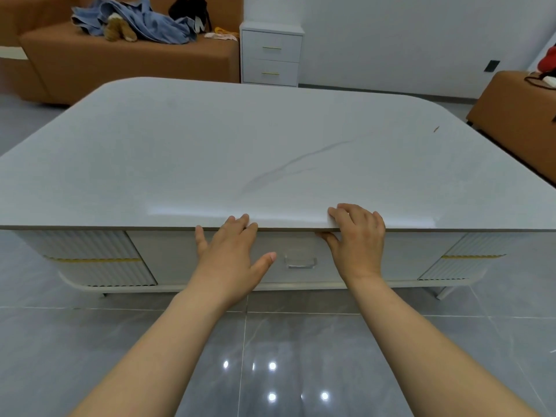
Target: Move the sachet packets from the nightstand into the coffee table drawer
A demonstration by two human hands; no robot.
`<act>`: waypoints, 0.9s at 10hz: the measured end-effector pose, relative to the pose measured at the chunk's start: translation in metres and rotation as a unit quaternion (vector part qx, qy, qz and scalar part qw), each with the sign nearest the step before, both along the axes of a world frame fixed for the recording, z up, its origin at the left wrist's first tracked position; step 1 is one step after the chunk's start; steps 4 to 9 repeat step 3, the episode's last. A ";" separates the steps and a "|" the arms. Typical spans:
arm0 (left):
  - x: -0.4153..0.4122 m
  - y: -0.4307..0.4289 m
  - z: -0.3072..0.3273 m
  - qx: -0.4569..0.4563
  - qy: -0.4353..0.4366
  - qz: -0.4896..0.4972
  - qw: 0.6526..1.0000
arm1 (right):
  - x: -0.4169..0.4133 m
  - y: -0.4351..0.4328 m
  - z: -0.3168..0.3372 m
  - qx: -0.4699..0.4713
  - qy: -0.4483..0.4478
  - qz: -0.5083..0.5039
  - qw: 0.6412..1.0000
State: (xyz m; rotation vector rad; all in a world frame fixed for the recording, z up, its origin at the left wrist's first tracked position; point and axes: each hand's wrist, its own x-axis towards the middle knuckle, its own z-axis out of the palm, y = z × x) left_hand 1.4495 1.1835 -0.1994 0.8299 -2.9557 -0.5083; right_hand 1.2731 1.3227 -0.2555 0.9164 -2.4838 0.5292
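Fingers point(341, 212) over coffee table point(270, 145) edge

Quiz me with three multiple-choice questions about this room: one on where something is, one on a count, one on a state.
1. Where does the white nightstand stand?
A. beside the brown sofa
B. on top of the sofa
C. hanging on the wall
2. How many drawers does the nightstand have?
A. one
B. two
C. four
3. How is the coffee table drawer?
A. pulled fully out
B. lying on the floor
C. shut
Answers: 1 A, it stands next to the sofa's end; 2 B, two fronts, each with a gold handle; 3 C, its front sits back under the tabletop, the left hand flat against it.
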 end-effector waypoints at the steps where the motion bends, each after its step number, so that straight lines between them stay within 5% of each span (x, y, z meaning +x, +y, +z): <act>1: 0.002 -0.001 0.000 0.006 -0.009 -0.005 1.000 | 0.004 -0.002 0.005 0.003 -0.032 -0.002 0.999; 3: 0.005 0.002 0.009 0.042 0.072 -0.010 0.996 | 0.023 0.023 0.027 -0.030 -0.200 0.047 0.978; 9: 0.005 0.002 0.009 0.042 0.072 -0.010 0.996 | 0.023 0.023 0.027 -0.030 -0.200 0.047 0.978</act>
